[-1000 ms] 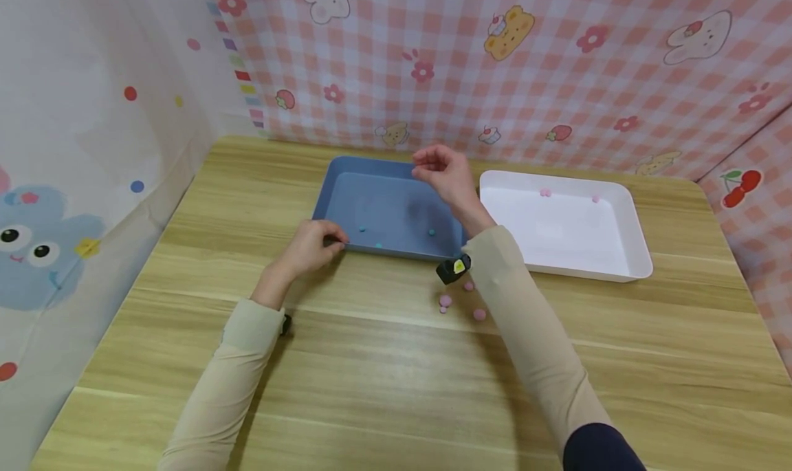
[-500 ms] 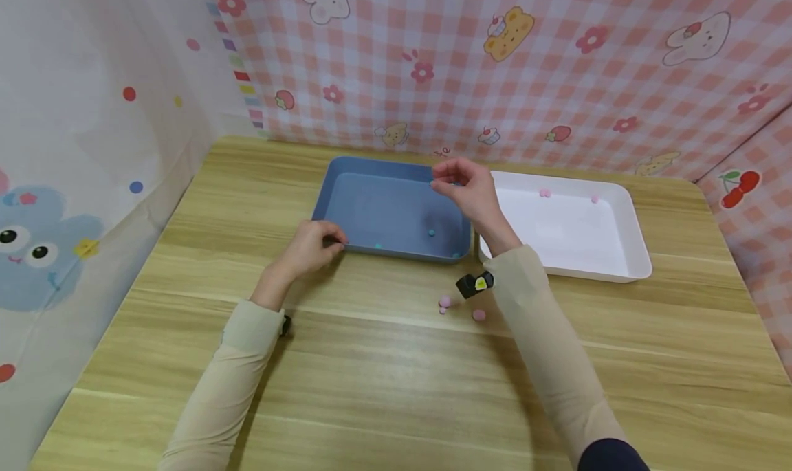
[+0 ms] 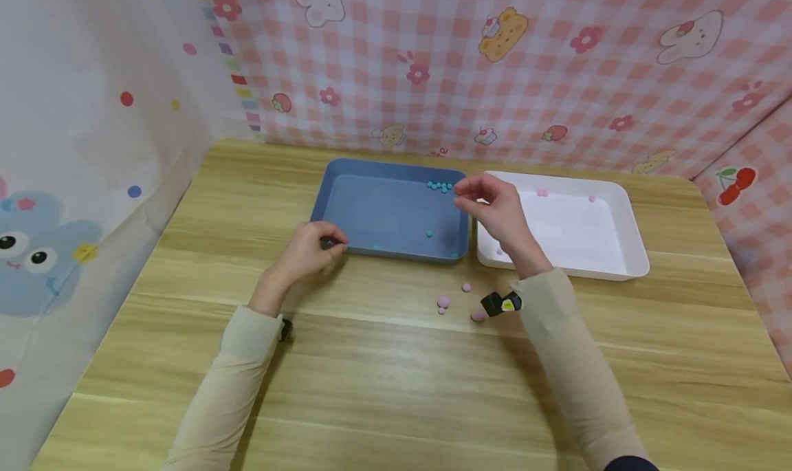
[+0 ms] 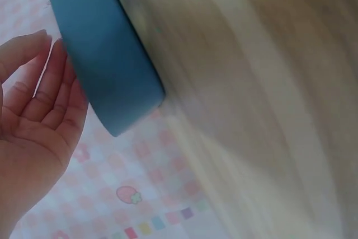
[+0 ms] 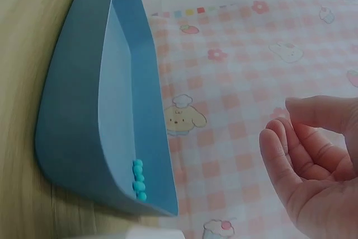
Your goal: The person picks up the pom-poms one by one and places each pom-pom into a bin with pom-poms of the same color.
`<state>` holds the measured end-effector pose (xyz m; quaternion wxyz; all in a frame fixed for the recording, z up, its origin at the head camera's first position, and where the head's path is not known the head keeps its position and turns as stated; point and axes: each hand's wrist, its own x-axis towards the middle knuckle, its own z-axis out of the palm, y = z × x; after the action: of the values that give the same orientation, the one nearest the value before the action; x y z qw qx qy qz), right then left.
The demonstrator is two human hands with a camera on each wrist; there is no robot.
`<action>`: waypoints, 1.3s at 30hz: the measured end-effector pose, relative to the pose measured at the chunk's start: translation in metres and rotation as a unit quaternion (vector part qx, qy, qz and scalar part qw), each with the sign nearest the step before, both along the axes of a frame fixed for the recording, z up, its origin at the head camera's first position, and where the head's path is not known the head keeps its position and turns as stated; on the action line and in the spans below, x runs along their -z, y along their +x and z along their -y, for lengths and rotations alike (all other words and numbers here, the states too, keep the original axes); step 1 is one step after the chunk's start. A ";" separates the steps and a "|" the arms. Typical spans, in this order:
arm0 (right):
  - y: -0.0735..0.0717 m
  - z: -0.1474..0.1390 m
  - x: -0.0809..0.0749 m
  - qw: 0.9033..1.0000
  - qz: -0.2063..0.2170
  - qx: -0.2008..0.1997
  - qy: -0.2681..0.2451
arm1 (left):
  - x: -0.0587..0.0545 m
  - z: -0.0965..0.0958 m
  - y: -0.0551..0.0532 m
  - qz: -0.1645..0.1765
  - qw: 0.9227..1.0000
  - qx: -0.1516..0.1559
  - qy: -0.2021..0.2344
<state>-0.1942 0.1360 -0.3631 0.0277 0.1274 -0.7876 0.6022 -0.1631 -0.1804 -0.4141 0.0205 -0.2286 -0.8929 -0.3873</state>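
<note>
four pink beads (image 3: 443,302) lie on the worktop (image 3: 371,388) nearer than the blue tray (image 3: 383,206). the left hand (image 3: 309,249) touches its near left rim, fingers curved; whether it grips, i cannot tell. inside sit three loose teal beads (image 3: 430,234), plus a far right cluster (image 3: 438,185). the right hand (image 3: 498,206), thumb and fingertips apart, hovers by its right rim, partly blocking the white tray (image 3: 581,237) beside it, with at least three pink beads inside.

Beige sleeves (image 3: 584,371), navy fabric (image 3: 631,465) behind one, yellow-marked black wrist camera (image 3: 493,304)
</note>
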 end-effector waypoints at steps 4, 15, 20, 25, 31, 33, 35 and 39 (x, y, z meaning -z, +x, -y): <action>0.006 -0.013 0.002 1.000 -0.001 0.010 0.006 | -0.003 -0.003 0.002 -0.028 0.999 0.004 0.024; 0.031 -0.050 0.001 1.000 0.004 0.023 0.021 | -0.008 -0.023 0.008 -0.052 0.995 0.016 0.078; 0.035 -0.071 0.011 0.999 0.015 0.029 0.021 | -0.005 -0.033 0.010 -0.070 0.991 0.030 0.106; 0.039 -0.092 0.013 0.999 0.014 0.035 0.013 | -0.006 -0.045 0.011 -0.085 0.988 0.043 0.123; 0.042 -0.116 0.019 0.999 0.011 0.031 0.016 | -0.005 -0.058 0.014 -0.063 0.985 0.069 0.148; 0.043 -0.124 0.020 0.999 0.011 0.029 0.020 | -0.005 -0.063 0.015 -0.053 0.984 0.076 0.152; 0.044 -0.131 0.022 0.999 0.013 0.028 0.022 | -0.005 -0.067 0.017 -0.046 0.984 0.082 0.153; 0.045 -0.143 0.026 0.999 0.017 0.025 0.028 | -0.005 -0.076 0.019 -0.037 0.983 0.095 0.154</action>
<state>-0.1492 0.2785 -0.3891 0.0258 0.0978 -0.8072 0.5815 -0.1440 -0.1048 -0.4096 0.0514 -0.3211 -0.7954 -0.5114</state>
